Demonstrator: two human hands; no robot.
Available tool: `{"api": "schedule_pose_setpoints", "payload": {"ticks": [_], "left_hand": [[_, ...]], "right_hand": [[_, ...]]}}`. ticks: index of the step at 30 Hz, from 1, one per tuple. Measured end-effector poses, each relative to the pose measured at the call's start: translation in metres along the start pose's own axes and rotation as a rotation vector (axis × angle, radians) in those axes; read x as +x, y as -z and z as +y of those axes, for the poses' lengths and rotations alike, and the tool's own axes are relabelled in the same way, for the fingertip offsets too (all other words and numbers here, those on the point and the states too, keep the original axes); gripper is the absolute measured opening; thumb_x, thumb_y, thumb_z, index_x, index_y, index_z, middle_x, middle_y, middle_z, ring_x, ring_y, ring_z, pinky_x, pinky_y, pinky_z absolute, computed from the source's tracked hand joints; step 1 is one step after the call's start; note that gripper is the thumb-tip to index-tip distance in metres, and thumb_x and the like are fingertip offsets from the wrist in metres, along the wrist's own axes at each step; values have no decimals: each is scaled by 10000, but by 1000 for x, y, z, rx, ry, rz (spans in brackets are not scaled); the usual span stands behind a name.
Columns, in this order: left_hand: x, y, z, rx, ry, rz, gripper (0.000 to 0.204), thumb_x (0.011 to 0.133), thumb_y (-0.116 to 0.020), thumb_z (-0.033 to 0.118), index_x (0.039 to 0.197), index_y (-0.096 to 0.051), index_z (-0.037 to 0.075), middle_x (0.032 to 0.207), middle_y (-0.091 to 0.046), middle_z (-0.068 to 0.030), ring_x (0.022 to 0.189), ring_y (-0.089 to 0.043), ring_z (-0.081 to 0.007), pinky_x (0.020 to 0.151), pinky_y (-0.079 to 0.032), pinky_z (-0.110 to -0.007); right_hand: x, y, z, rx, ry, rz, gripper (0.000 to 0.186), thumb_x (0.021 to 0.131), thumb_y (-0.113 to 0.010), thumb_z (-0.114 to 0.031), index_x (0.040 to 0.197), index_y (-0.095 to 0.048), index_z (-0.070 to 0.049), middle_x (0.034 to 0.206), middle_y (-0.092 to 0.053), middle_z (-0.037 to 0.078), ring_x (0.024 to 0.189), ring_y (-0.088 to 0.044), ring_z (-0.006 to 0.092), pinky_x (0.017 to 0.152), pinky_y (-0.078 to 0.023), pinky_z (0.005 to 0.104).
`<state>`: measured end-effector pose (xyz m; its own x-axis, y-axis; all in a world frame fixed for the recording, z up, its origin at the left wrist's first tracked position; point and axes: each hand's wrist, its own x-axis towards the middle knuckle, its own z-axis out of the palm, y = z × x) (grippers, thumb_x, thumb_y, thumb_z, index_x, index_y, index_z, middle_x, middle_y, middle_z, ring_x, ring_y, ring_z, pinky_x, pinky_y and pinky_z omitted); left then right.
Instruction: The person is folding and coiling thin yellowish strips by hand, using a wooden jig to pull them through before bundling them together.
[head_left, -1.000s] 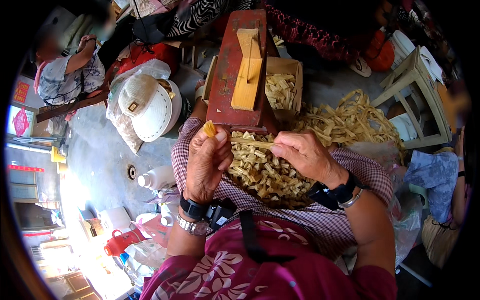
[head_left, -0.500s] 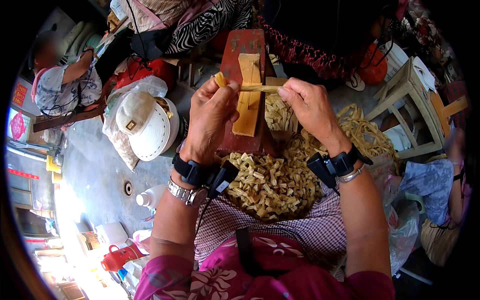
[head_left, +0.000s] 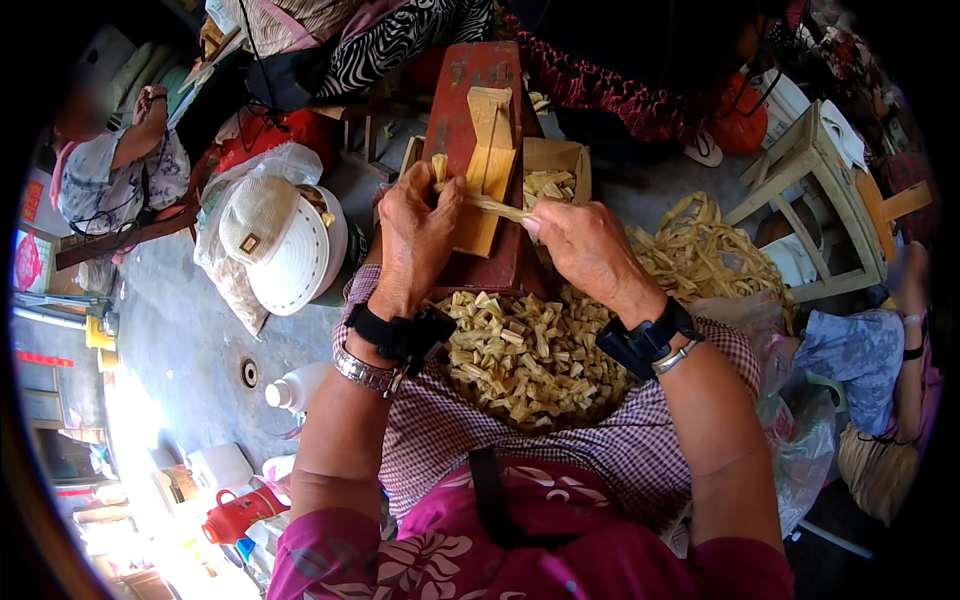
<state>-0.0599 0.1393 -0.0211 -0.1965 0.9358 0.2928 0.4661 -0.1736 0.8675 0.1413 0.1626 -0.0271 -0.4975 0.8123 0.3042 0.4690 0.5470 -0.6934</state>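
My left hand (head_left: 416, 226) is closed on a pale yellow plant strip (head_left: 493, 204), with a short tuft poking up between thumb and fingers. My right hand (head_left: 582, 243) pinches the strip's other part, so it spans between both hands across the lower part of a pale wooden block (head_left: 478, 238). The block, with a narrower upright piece at its top, is on a worn red wooden bench (head_left: 455, 105). Whether the strip touches the block I cannot tell. Below both hands, a heap of short cut or knotted yellow pieces (head_left: 525, 365) lies in my lap on checked cloth (head_left: 435, 440).
Long loose strips (head_left: 705, 250) lie at right, beside a wooden stool (head_left: 830, 180). A cardboard box (head_left: 548, 155) stands behind the bench. At left are a white bucket with a hat and bag (head_left: 295, 260) and a seated person (head_left: 130, 170). Another person's arm (head_left: 912, 280) shows far right.
Both hands rose from over the lap to the wooden block with the strip between them, then came down slightly toward the block's lower part. The view has shifted a little.
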Motion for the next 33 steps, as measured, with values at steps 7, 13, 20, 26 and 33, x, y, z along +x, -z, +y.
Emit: {"api": "schedule_pose_setpoints", "payload": {"ticks": [7,13,20,26,33], "left_hand": [[-4,-1,-3,-122,37,-10,129,918,-582,137,862,-542,27,735,-502,53,633,-414,-16,530,-344,-180],[1,-1,24,-225,148,23,150,897,-590,97,830,-554,-32,698,-529,11,652,-426,-40,559,-396,-214],[20,0,2,-27,54,42,162,900,-581,110,799,-575,-17,681,-561,3,631,-445,-42,551,-403,-219],[-6,24,25,-216,249,-86,188,912,-598,152,932,-619,-34,754,-619,-7,613,-488,-35,536,-389,-183],[-130,38,24,-158,526,-322,153,894,-592,92,1011,-574,-5,764,-583,7,609,-465,-22,507,-345,-163]], "right_hand": [[-4,6,-6,22,4,10,219,909,-522,-172,776,-527,1,600,-474,180,508,-452,305,509,-373,384],[11,19,-9,-103,85,84,236,921,-516,-217,770,-507,-36,646,-558,169,632,-572,379,534,-434,451],[21,20,-7,-277,68,102,220,919,-517,-220,802,-539,-35,678,-580,190,673,-598,374,537,-450,450],[0,19,-10,197,-38,6,240,922,-545,-228,845,-581,-4,556,-476,80,479,-477,174,473,-374,328],[-48,-14,-59,461,238,-264,107,868,-611,-130,908,-592,-33,689,-611,91,602,-619,208,506,-468,310]]}}
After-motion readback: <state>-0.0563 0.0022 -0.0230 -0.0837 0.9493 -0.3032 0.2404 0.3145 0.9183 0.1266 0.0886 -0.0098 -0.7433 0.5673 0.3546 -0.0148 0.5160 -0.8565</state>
